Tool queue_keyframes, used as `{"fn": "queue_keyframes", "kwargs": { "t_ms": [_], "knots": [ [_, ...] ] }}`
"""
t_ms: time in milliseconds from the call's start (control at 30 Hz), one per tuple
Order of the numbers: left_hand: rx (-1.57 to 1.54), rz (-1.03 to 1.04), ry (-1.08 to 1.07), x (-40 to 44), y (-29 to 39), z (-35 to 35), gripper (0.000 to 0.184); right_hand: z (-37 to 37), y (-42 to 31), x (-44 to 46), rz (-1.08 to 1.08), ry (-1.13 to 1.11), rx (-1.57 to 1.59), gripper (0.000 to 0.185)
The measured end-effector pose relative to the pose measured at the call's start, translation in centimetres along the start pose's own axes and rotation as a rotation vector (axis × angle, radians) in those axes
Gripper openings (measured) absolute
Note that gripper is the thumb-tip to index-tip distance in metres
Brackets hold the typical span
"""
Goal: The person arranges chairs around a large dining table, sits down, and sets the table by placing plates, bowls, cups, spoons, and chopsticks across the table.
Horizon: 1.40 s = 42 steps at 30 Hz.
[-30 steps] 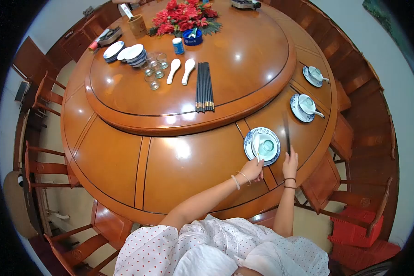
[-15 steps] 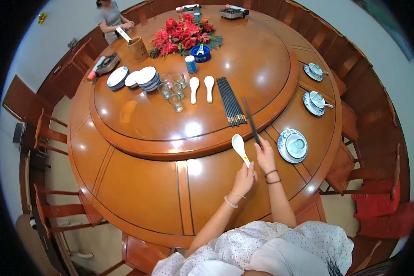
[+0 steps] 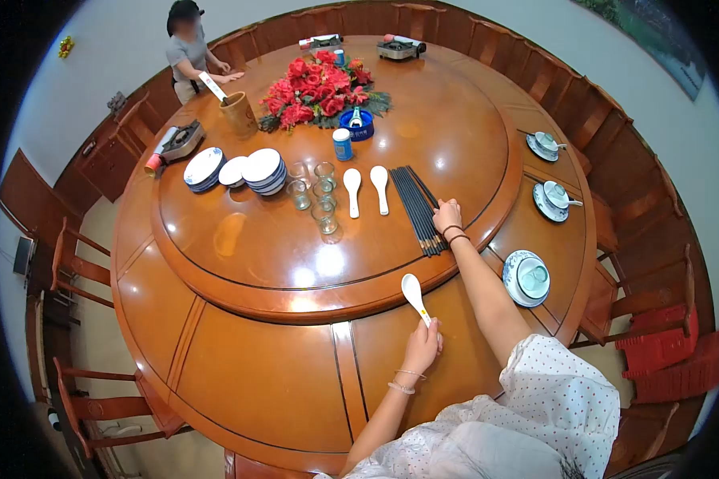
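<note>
My left hand (image 3: 425, 343) is closed on the handle of a white spoon (image 3: 414, 294), held up over the table's outer ring. Farther up and right, my right hand (image 3: 447, 214) has its fingers closed on dark chopsticks at the right side of the chopstick row (image 3: 413, 209) on the turntable. Two white spoons (image 3: 352, 193) (image 3: 380, 189) lie left of the row. Beside my right forearm sits a plate (image 3: 510, 275) bearing a bowl and a glass (image 3: 534, 279).
Glasses (image 3: 324, 209), stacked bowls (image 3: 264, 169), plates (image 3: 204, 168), a blue can (image 3: 342, 145), red flowers (image 3: 315, 89) and a bamboo holder (image 3: 238, 113) stand on the turntable. A person (image 3: 188, 52) is across the table. Two place settings (image 3: 553, 201) (image 3: 544, 146) are at the right.
The spoon in my left hand has moved away from the plate and bowl at the right. My right hand has carried the dark chopsticks up to the row on the turntable.
</note>
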<state>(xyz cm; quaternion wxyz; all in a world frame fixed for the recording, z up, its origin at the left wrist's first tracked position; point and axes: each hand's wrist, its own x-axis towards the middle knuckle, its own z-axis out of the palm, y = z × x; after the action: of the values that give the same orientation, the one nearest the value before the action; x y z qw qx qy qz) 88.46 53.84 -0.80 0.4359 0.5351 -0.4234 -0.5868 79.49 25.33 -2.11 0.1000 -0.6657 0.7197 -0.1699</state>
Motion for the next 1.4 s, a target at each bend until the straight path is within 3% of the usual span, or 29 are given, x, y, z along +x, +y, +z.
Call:
{"fn": "queue_keyframes", "kwargs": {
  "t_ms": [167, 267, 700, 833, 900, 1033, 1100, 1200, 1300, 1333, 1367, 1400],
  "knots": [
    [-0.057, -0.032, -0.044, 0.0, -0.3, 1.6, 0.028, 0.7, 0.6, -0.6, -0.028, -0.044, 0.044, 0.034],
    [0.019, -0.072, -0.066, -0.5, 0.4, 2.1, 0.028, 1.3, 1.3, -1.4, -0.15, 0.028, 0.108, 0.033],
    [0.007, -0.062, 0.003, -1.5, -2.1, -0.3, 0.031, 0.5, 0.5, -2.7, -0.033, 0.069, 0.041, 0.037],
    [0.007, -0.056, 0.033, -1.4, -2.0, -1.1, 0.032, -0.1, 0.9, -2.1, -0.039, 0.019, -0.059, 0.045],
    [0.0, -0.055, 0.044, -1.2, -2.1, -1.4, 0.032, -0.2, 1.2, -2.1, -0.126, 0.106, -0.053, 0.05],
    [-0.035, -0.079, 0.059, -1.1, -1.7, -1.6, 0.032, -0.9, 1.3, -2.6, -0.159, -0.054, -0.123, 0.066],
    [-0.013, -0.078, 0.045, -0.9, -1.4, -1.7, 0.032, -1.4, 1.3, -2.7, -0.16, -0.034, -0.118, 0.071],
    [0.019, -0.071, 0.04, -0.2, -0.3, -2.3, 0.032, -3.0, -0.1, -4.1, -0.389, 0.323, -0.055, 0.063],
    [0.063, -0.033, 0.048, 2.6, 1.6, -3.3, 0.032, -4.9, -2.1, -8.2, -0.469, 0.08, 0.537, 0.035],
    [0.097, 0.012, 0.052, 4.1, 2.4, -3.6, 0.032, -5.3, -2.8, -10.5, -0.406, -0.027, 0.78, 0.031],
    [0.047, -0.003, 0.031, 5.8, 3.1, -4.0, 0.033, -6.2, -3.3, -11.8, -0.295, -0.22, 0.817, 0.029],
    [0.079, 0.065, 0.01, 7.7, 3.0, -4.5, 0.035, -5.3, -3.4, -12.7, -0.269, -0.245, 0.922, 0.028]
  ]
}}
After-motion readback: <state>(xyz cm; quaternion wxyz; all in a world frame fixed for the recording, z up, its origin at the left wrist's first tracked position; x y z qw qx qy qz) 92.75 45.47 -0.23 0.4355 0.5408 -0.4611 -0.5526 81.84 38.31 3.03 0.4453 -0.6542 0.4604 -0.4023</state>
